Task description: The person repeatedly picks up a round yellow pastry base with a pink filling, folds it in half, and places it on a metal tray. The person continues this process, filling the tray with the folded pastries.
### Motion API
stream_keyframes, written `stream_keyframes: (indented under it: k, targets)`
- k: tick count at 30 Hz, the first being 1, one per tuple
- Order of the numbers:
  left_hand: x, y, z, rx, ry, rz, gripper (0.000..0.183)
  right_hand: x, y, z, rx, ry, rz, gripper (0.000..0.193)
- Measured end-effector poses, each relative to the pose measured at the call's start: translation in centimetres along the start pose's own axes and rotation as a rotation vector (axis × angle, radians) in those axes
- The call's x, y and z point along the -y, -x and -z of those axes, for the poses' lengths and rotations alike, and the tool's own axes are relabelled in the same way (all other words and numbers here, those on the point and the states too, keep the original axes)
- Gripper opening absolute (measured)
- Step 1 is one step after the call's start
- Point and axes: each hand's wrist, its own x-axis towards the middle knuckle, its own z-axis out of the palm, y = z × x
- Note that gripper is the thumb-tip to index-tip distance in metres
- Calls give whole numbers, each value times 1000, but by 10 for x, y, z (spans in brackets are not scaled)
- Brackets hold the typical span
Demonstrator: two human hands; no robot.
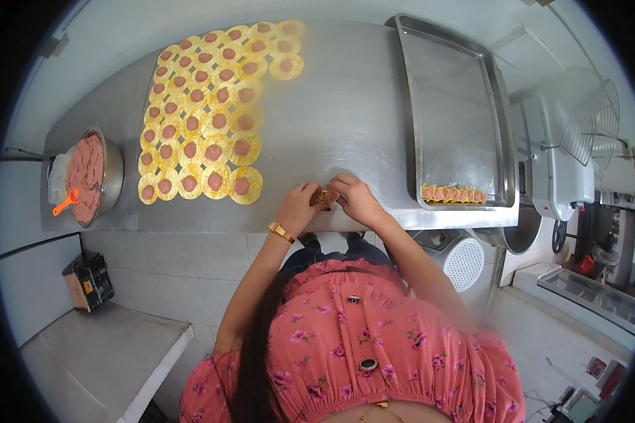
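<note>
Between my two hands, over the near edge of the steel table (338,106), is a small dumpling (326,197) of yellow wrapper gathered around pink filling. My left hand (300,206), with a gold watch at the wrist, pinches its left side. On the other side, the fingers of my right hand (357,200) close on the wrapper's edge. Rows of round yellow wrappers (214,152), each topped with a dab of pink filling, lie flat to the left. A row of formed dumplings (453,194) lines the near end of a metal tray (410,113) on the right.
At the far left stands a steel bowl (113,169) of pink ground filling (86,166), with an orange spoon (66,202) in it. A clear plastic bag (59,173) lies beside it. A white machine (557,155) and a wire rack (599,130) are beyond the tray.
</note>
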Motion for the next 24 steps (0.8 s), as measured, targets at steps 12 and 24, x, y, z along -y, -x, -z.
stream_keyframes:
  k: [12, 24]
  targets:
    - [0, 11, 4, 2, -26, -81, 26, 5, 13, 2, -23, -33, -62, 31]
    - [-8, 13, -2, -10, -46, 6, 25, 6, 13, -1, -13, -92, -130, 28]
